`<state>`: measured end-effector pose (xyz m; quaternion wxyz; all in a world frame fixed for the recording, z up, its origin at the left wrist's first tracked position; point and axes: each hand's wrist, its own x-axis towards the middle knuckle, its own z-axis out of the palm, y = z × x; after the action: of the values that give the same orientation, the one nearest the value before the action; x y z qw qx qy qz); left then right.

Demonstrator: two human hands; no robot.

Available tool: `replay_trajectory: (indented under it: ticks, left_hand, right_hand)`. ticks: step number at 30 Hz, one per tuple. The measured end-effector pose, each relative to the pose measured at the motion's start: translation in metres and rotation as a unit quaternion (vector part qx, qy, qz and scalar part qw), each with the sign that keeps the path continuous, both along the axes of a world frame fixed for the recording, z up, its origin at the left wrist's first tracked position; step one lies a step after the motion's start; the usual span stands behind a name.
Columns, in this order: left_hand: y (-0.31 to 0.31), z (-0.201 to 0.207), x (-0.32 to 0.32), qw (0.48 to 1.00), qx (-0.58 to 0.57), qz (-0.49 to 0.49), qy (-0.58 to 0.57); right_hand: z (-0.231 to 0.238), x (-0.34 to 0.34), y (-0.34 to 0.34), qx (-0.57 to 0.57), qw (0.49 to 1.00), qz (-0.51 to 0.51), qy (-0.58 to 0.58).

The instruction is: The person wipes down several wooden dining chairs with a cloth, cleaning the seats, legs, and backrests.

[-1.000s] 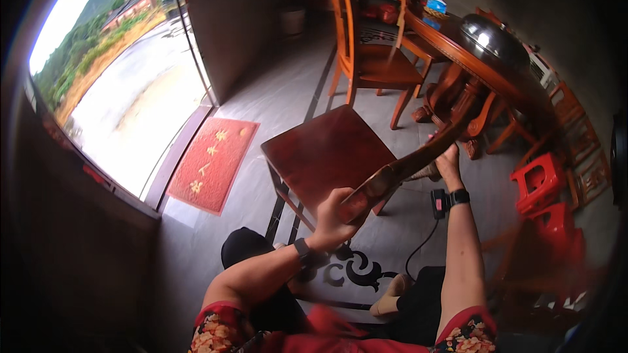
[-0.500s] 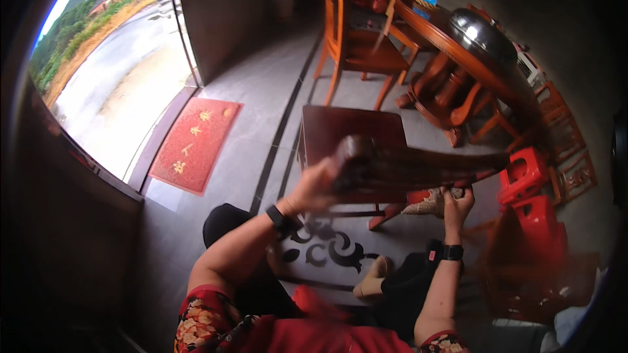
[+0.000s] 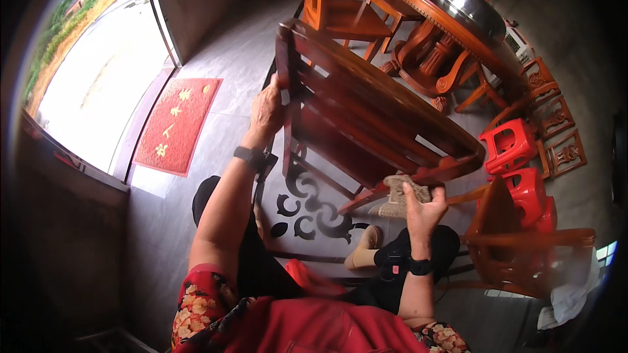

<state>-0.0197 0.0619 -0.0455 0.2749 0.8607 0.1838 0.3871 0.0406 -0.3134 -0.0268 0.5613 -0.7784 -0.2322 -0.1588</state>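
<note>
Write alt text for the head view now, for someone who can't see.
A person's left hand grips a tilted wooden chair while the right hand holds a tan cloth against it. A red doormat lies beside an open doorway at left; a wooden table and red stools stand at right.

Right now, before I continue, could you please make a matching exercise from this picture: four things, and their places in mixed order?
1. left hand
2. cloth
3. mat
4. metal cover

A. on the round table
B. on the floor beside the door sill
C. against the chair
D. in the right hand

Pairs: 1-C, 2-D, 3-B, 4-A
</note>
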Motion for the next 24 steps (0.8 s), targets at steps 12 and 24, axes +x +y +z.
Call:
replay_trajectory:
  ticks: [12, 24]
  left_hand:
    - [-0.013, -0.012, -0.003, 0.996, -0.072, 0.046, -0.019]
    - [-0.047, 0.023, -0.051, 0.953, -0.042, -0.071, 0.292]
  right_hand:
    - [0.001, -0.026, 0.006, -0.017, 1.000, 0.022, 0.000]
    - [-0.010, -0.067, 0.021, -0.115, 0.984, -0.029, -0.132]
